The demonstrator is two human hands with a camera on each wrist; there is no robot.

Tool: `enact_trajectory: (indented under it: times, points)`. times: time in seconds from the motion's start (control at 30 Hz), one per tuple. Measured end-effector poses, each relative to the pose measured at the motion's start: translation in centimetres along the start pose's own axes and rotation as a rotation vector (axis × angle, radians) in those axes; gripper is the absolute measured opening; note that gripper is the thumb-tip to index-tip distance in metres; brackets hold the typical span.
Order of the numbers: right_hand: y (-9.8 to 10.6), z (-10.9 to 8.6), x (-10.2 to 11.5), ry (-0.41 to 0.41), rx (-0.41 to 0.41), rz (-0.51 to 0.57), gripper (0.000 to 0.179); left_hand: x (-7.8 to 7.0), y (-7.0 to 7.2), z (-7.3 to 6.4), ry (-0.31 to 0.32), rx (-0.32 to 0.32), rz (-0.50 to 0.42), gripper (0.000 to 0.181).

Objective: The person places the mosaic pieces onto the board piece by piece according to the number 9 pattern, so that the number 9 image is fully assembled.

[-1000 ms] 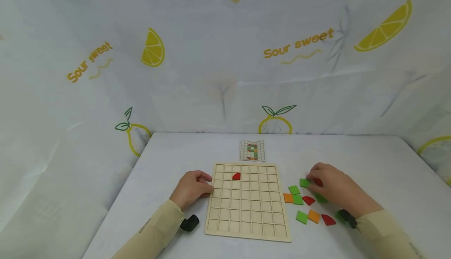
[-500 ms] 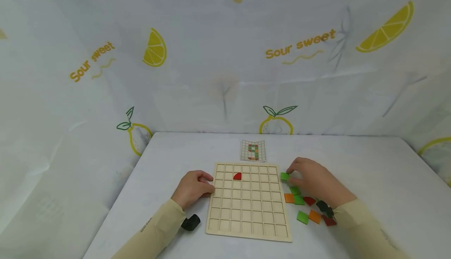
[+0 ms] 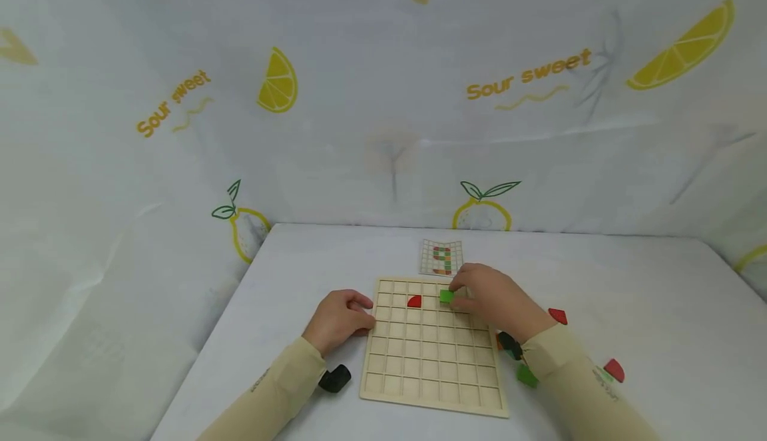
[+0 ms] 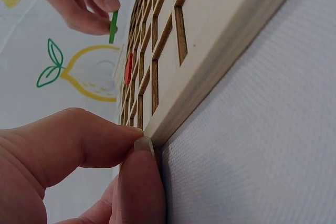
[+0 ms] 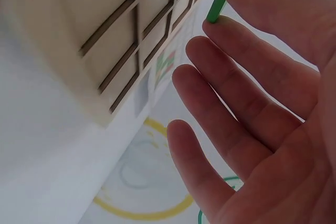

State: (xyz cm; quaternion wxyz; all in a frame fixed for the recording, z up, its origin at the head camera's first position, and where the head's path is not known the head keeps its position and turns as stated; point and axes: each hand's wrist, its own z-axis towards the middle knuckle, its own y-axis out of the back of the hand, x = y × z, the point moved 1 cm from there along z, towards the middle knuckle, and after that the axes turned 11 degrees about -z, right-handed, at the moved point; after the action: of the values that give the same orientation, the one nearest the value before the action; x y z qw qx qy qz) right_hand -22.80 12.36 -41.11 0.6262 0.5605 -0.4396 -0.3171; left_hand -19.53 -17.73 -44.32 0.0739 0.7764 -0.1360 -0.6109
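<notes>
A pale wooden grid board [image 3: 428,388] lies on the white table, with one red quarter-circle tile [image 3: 415,301] in a cell of its second row. At the board's left edge, my left hand [image 3: 340,321] pinches the rim between thumb and forefinger, as the left wrist view shows up close. My right hand [image 3: 494,298] reaches over the board's upper right part. Its thumb and forefinger pinch a green square tile [image 3: 446,296] by the edges. In the right wrist view that tile [image 5: 215,8] stands clear of the grid and the other fingers are spread loosely.
Behind the board lies a pattern card [image 3: 441,257] with a coloured figure. Right of the board are a green tile [image 3: 527,376] and red quarter-circle tiles [image 3: 614,370]; other tiles are partly hidden under my right forearm. A lemon-print cloth [image 3: 335,161] hangs behind the table.
My right hand has carried the green square tile left from the loose pieces to over the board. The left hand stays at the board's edge; the head view has shifted slightly.
</notes>
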Motion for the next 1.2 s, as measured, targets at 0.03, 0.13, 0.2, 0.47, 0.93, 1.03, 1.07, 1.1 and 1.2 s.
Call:
enact_trajectory:
  times: [0.03,0.13,0.2,0.47,0.93,1.03,1.07,1.1,1.2]
  points:
    - [-0.1,0.2,0.2,0.014,-0.006,-0.007,0.018,0.0,-0.1,0.0,0.002,0.001,0.001,0.032]
    - [-0.5,0.7,0.7,0.044,-0.016,-0.028,0.016,-0.2,-0.3,0.0,0.004,0.004,0.006,0.031]
    - [-0.7,1.0,0.9,0.052,-0.014,-0.033,0.013,-0.2,-0.3,0.1,0.003,0.005,0.009,0.031]
    - [-1.3,1.1,1.5,0.053,-0.030,-0.047,0.013,-0.1,-0.4,0.2,-0.007,0.005,0.018,0.031]
    - [-1.6,1.3,2.0,0.095,-0.066,-0.091,0.011,0.0,-0.1,0.2,0.001,-0.005,0.027,0.031]
    - [-1.8,1.4,2.1,0.094,-0.068,-0.100,0.011,0.0,-0.1,0.2,-0.002,-0.006,0.028,0.031]
    - [-1.9,1.5,2.1,0.095,-0.067,-0.102,0.011,0.1,-0.1,0.2,-0.002,-0.006,0.028,0.031]
    - [-1.9,1.5,2.1,0.096,-0.068,-0.104,0.011,0.1,0.0,0.2,-0.003,-0.005,0.027,0.031]
    - [-2.1,1.7,2.1,0.099,-0.070,-0.110,0.011,0.2,0.0,0.2,0.001,-0.008,0.026,0.031]
